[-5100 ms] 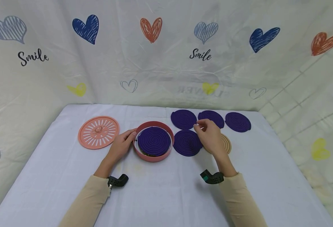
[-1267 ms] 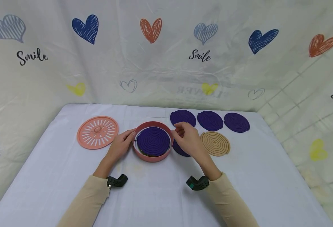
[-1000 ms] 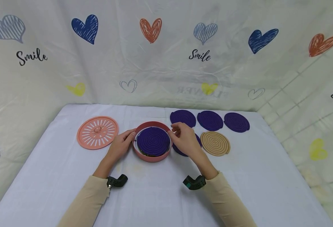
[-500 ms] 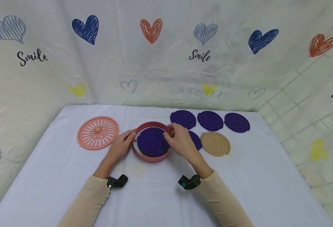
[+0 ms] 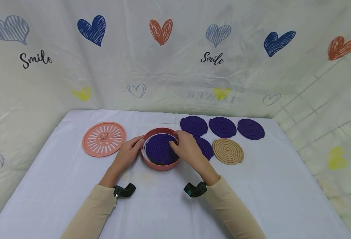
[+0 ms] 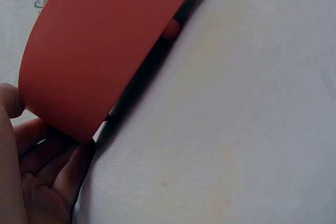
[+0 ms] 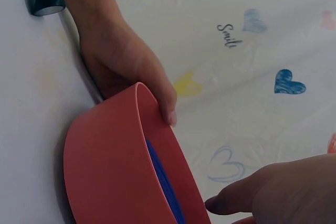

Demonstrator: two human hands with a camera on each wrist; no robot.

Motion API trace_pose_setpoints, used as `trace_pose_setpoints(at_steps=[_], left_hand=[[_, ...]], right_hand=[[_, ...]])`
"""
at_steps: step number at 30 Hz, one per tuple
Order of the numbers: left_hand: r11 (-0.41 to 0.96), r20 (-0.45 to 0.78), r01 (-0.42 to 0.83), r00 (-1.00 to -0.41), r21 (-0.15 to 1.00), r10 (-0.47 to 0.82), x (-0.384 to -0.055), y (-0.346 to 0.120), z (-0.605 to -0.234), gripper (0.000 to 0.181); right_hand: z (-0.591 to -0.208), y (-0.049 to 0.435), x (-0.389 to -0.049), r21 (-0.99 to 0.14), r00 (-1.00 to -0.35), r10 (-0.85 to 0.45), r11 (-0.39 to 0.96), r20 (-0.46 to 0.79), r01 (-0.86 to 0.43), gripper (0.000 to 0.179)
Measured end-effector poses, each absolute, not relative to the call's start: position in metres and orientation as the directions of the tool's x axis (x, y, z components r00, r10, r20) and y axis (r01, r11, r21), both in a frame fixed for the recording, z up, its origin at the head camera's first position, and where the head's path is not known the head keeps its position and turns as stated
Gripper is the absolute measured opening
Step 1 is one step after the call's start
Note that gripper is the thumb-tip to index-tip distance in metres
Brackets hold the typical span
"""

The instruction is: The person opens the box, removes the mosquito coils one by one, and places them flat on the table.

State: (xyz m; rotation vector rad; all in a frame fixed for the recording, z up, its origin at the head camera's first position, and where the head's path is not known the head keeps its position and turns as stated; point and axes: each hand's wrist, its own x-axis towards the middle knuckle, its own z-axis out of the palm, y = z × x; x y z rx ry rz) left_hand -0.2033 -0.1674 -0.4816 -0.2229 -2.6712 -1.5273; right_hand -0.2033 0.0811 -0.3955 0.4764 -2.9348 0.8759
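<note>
Left hand [image 5: 127,151]: being kept closed on the left wall of the round red box [image 5: 160,167], which is being pinched by the thumb at the rim and by fingers set outside and beneath. Right hand [image 5: 188,146]: being held at the right rim of the box, its thumb being shown over the inner side; whether rim, coil or nothing is being grasped cannot be told. Inner purple coil [image 5: 160,148]: being contained by the box, between the two hands, its right edge being partly covered by the right thumb.

Step, as judged: the inner coil is being adjusted or reached for, while the box is being steadied from its left. Next move, as judged: a sure fingertip hold inside the right rim is being called for, with the box being braced.

Near purple coil [image 5: 204,148]: being partly hidden by the right hand, just right of the box. Beige coil [image 5: 228,151]: being set farther right of the box. Slotted pink disc [image 5: 103,141]: being placed left of the box, near the left hand. Three far purple coils [image 5: 222,127]: being ranged in a row beyond and right of the box.
</note>
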Motion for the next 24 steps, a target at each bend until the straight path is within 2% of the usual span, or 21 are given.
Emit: trace_pose_setpoints(at_steps=[13,24], left_hand=[[0.496,0.116,0.145,-0.989,0.856,0.087,-0.202,-0.168,-0.482,0.051],[0.488,0.130,0.162,-0.987,0.858,0.099,-0.202,-0.167,-0.481,0.047]], right_hand=[[-0.398,0.072,-0.211,-0.447,-0.957,-0.289,0.855,0.011,-0.264,0.046],[-0.395,0.069,-0.211,-0.376,-0.945,-0.328,0.876,-0.005,-0.302,0.048]])
